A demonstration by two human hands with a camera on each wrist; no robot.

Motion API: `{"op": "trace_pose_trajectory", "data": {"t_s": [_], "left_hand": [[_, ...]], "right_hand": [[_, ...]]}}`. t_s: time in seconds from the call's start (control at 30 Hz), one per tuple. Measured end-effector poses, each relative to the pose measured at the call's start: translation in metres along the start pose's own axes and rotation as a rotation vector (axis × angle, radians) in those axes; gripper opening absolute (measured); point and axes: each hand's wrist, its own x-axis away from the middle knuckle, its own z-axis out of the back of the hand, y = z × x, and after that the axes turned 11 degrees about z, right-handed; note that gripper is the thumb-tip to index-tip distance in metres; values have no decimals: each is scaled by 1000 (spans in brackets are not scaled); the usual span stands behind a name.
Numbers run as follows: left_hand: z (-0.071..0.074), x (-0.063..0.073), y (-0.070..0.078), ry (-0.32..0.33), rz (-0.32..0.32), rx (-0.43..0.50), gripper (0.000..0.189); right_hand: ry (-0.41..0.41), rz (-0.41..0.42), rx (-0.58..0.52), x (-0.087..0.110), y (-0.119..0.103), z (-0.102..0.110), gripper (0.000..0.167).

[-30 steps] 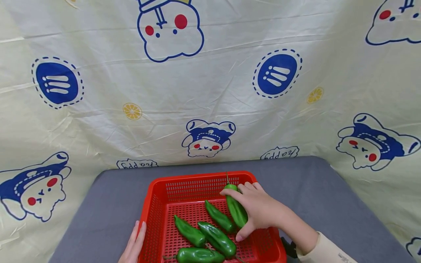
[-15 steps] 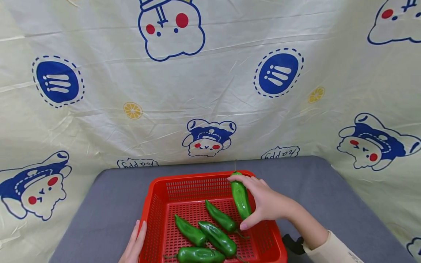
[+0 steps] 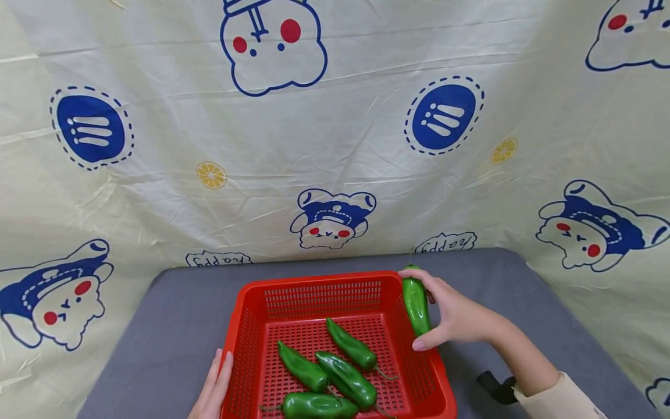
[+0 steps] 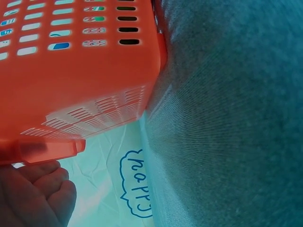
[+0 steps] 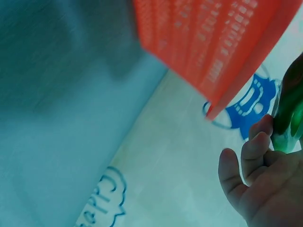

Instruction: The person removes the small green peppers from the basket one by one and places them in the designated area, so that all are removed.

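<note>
A long green pepper (image 3: 416,302) is held by my right hand (image 3: 458,311), thumb on its near end and fingers by its stem end. It overlaps the right rim of the red plastic basket (image 3: 319,283) in the head view. In the right wrist view the green pepper (image 5: 291,113) sits at the right edge, beside the curled fingers (image 5: 253,151). My left hand (image 3: 213,387) rests with its fingers along the basket's left rim. The left wrist view shows the left hand (image 4: 40,194) right at the rim, outside the perforated wall.
Several green peppers (image 3: 345,378) lie on the perforated basket floor. The basket stands on a grey cloth-covered table (image 3: 183,308). A printed curtain (image 3: 335,145) hangs behind it. A black piece (image 3: 494,387) shows by the right wrist.
My right hand has lifted the pepper from among the others and moved it right, to over the basket's right rim. The left hand has stayed at the left rim.
</note>
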Motion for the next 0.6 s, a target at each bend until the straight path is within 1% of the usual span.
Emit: {"op": "trace_pose_trajectory", "data": {"t_s": [0.07, 0.17, 0.3, 0.4, 0.5, 0.6], "left_hand": [[0, 0, 0, 0, -10, -9, 71], [0, -1, 1, -3, -2, -5, 69], [1, -1, 3, -23, 39, -2, 70], [4, 1, 5, -47, 66, -32, 74], [6, 2, 5, -64, 77, -57, 78], [7, 2, 6, -76, 90, -62, 79]], "right_hand": [[16, -2, 14, 5, 5, 5, 100], [28, -21, 23, 13, 12, 10, 100], [36, -39, 37, 24, 22, 16, 100], [48, -57, 43, 32, 30, 21, 102], [55, -70, 29, 39, 35, 25, 103], [52, -79, 10, 45, 40, 29, 102]]}}
